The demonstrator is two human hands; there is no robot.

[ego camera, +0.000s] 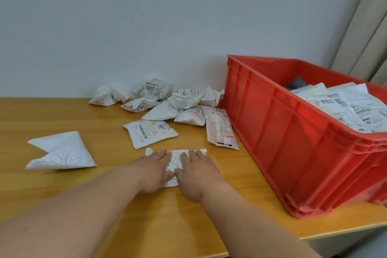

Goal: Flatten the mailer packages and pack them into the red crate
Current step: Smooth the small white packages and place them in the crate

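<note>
While both hands (174,170) lie spread, pressing one mailer (177,158) on the desk (62,115) | advice: sweep outward (expel air) | then red crate (293,132), right.

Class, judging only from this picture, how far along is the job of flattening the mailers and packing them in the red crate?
Done: flattened mailers already lie in the red crate. In hand: the left hand and right hand press one mailer flat on the table. Left: a crumpled pile by the wall and a folded mailer at left.
</note>
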